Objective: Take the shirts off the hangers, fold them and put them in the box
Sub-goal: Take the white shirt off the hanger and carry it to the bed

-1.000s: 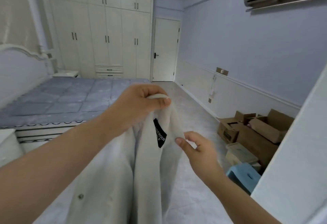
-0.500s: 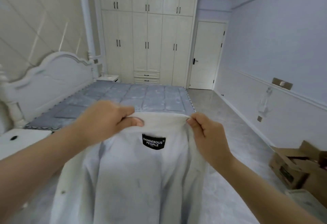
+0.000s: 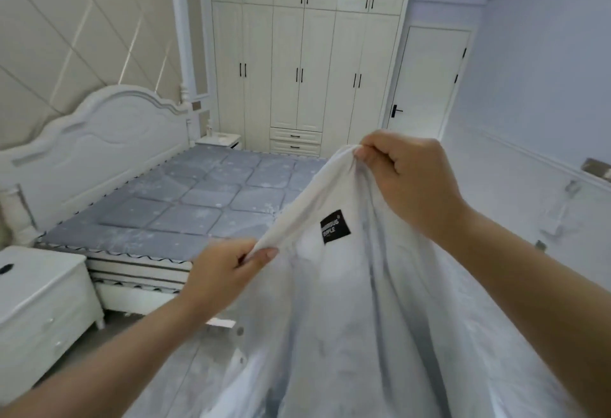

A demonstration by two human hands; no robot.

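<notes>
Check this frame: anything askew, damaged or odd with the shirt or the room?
Nothing damaged. The white button-up shirt hangs tilted: the right hand pinches its collar higher than the left hand does, so the black neck label sits crooked. No hanger or box in view.

Bright, even light; edges perhaps warped.

I face a bed (image 3: 172, 206) with a grey quilted cover and white headboard (image 3: 99, 140) at left. A cream wardrobe (image 3: 304, 54) fills the upper centre, a white door (image 3: 426, 80) to its right, a nightstand (image 3: 39, 305) lower left.
</notes>
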